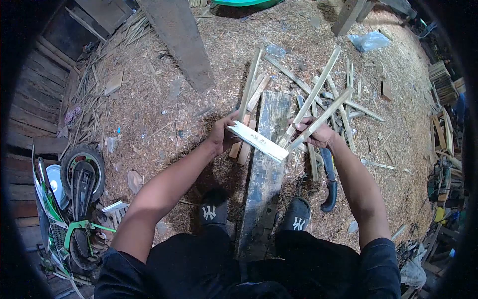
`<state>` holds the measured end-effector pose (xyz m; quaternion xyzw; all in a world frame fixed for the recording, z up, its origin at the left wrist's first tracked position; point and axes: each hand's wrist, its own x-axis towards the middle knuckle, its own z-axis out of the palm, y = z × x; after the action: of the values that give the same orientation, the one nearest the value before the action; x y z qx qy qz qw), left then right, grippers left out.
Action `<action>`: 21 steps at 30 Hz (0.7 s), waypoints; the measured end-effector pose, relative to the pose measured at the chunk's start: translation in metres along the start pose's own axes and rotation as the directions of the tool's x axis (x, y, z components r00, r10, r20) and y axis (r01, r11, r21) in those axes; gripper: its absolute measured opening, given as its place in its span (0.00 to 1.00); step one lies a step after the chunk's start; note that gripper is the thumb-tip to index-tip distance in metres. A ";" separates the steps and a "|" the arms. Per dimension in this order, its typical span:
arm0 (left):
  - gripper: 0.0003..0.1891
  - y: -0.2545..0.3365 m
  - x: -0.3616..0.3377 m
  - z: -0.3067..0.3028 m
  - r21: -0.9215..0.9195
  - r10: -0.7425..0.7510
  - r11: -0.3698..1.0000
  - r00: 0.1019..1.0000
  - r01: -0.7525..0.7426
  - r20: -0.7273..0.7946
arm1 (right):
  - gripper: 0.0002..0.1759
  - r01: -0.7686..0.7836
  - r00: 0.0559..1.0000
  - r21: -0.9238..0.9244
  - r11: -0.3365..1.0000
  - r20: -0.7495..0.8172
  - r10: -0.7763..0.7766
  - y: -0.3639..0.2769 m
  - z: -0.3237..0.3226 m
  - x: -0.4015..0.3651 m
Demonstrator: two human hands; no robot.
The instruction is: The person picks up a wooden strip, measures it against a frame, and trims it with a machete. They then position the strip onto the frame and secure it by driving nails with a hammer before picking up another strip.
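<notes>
On the head camera I see the left hand [222, 135] closed on one end of a pale flat slat [258, 141], which is held crosswise above the dark plank [266, 174] between the feet. The right hand [318, 133] is clenched around thin strips [318, 97] that fan upward. I can't read the dark marks on the slat. The black shoes [214, 212] each carry a white emblem but no legible name. A black-handled knife [328, 182] lies on the sawdust nearby.

Far left, parked: small green-and-white motorbike [74, 199]. Dead centre on the sawdust-strewn ground [164, 114], long dark weathered wooden plank [264, 184]. Just right of it, black-handled knife [329, 189]. Top right, crumpled pale blue plastic bag [369, 41].
</notes>
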<state>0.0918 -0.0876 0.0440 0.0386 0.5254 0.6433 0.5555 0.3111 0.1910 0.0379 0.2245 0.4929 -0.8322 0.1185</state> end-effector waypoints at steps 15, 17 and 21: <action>0.44 0.001 -0.003 0.004 0.026 -0.008 1.000 1.000 0.008 0.011 | 0.24 -0.027 0.998 -0.008 1.000 0.059 0.027 0.001 -0.002 -0.005; 0.45 0.003 -0.005 0.006 0.022 -0.005 1.000 1.000 0.005 0.007 | 0.24 -0.026 0.998 0.004 1.000 0.064 0.026 -0.001 0.000 -0.007; 0.44 0.001 -0.004 0.005 0.027 0.002 1.000 1.000 -0.002 -0.010 | 0.26 -0.024 0.998 0.032 0.999 0.062 0.022 0.000 0.001 -0.007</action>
<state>0.0959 -0.0869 0.0486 0.0434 0.5370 0.6369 0.5515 0.3167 0.1900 0.0415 0.2063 0.4727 -0.8453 0.1393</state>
